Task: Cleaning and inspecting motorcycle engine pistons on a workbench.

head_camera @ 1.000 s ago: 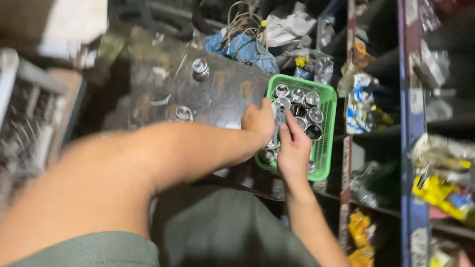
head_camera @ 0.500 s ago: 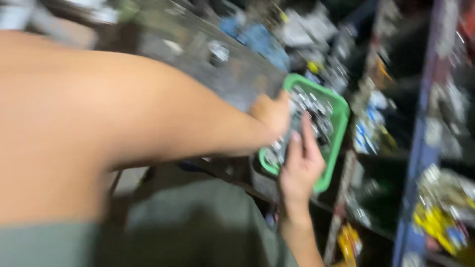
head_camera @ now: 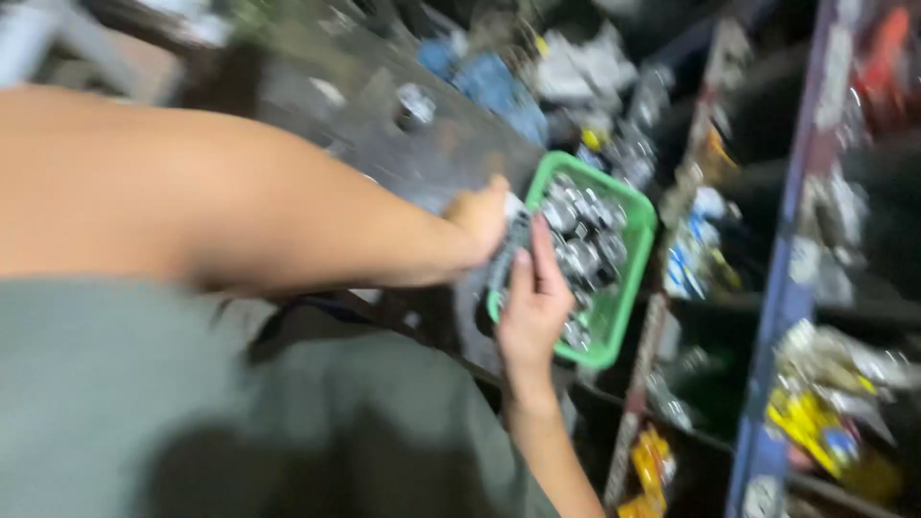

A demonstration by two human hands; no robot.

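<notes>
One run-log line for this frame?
left hand: at green basket rim | right hand: same rim | basket: shiny metal parts | blurred

One head-worn camera looks steeply down, close over both forearms, tilted toward the green basket (head_camera: 628, 288) and shelving (head_camera: 791, 288).

A dark metal surface (head_camera: 384, 144) carries a green basket (head_camera: 628, 278) at its right edge; a bolt (head_camera: 414, 101) stands left of the basket.
</notes>
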